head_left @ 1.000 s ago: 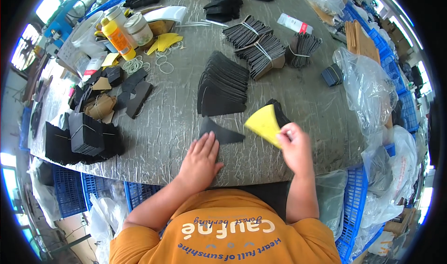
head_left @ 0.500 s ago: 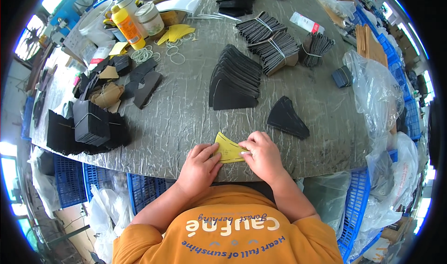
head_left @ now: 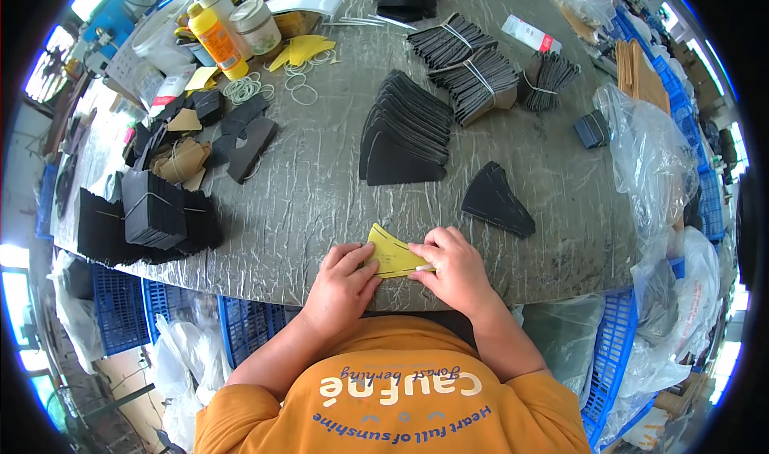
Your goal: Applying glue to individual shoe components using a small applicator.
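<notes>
A curved yellow template (head_left: 390,254) lies at the near edge of the table, with dark slits along its edges. Fingers of my left hand (head_left: 343,284) press its left side down. My right hand (head_left: 456,271) pinches a short white marking stick (head_left: 424,267) at the template's lower right corner, most of it hidden by the fingers. What lies under the template is mostly covered. Beyond my right hand is a small pile of curved black pieces (head_left: 498,200) with light dashes on top. Farther off, a fanned stack of similar black pieces (head_left: 404,134) rests mid-table.
Banded bundles of dark pieces (head_left: 473,78) stand at the back right. To the left sit black stacks (head_left: 154,214) and brown scraps. A yellow bottle (head_left: 215,42), jars and rubber bands (head_left: 242,90) fill the back left. Clear plastic bags (head_left: 649,158) hang over the right edge.
The right hand and the white stick have shifted slightly along the template's lower right edge. My left hand stays on the template. The whole view has moved a little.
</notes>
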The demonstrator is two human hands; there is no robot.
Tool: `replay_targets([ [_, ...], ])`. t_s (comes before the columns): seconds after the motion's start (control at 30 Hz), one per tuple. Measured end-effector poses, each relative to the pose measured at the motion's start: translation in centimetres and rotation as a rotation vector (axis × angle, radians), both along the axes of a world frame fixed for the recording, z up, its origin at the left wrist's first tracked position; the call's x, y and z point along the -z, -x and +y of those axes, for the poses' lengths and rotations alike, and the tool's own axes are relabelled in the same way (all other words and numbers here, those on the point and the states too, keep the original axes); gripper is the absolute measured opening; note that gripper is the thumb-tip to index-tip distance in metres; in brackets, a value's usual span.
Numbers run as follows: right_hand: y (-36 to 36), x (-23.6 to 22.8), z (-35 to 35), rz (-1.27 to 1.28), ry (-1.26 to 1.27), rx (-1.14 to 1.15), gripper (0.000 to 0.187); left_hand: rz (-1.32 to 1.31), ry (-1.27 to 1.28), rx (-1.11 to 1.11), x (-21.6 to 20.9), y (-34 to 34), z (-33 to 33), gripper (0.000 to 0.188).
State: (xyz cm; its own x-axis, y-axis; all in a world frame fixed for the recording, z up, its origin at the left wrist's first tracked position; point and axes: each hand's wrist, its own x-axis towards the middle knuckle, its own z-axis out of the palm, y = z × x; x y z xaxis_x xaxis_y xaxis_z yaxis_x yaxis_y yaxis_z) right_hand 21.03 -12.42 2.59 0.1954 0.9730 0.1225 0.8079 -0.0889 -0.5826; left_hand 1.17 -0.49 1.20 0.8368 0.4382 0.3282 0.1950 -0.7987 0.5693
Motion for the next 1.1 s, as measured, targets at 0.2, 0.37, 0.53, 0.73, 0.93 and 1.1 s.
replay_targets([
  [0.2,-0.9,-0.1,0.0,0.107,-0.099,0.011,0.026,0.055,-0.004,-0.021,-0.1,0.0,0.1,0.025],
  [0.37,-1.1,-2.6,0.4,0.017,-0.264,0.132,0.009,0.104,-0.065,-0.065,-0.3,0.3,0.1,0.024],
  [0.53,1.8,-1.3,0.9,0.589,-0.112,-0.034,0.009,0.113,-0.086,-0.084,-0.3,0.1,0.0,0.025],
  [0.73,3.4,0.0,1.7,0.598,-0.139,-0.089,0.010,0.108,-0.111,-0.091,-0.2,0.1,-0.1,0.026],
  [0.93,2.0,-0.8,0.7,0.547,-0.092,-0.040,0.007,0.116,-0.124,-0.099,-0.2,0.1,-0.1,0.025],
  [1.1,-2.4,-2.2,-1.4,0.425,0.027,0.170,0.008,0.138,-0.169,-0.101,-0.5,0.0,-0.1,0.023],
])
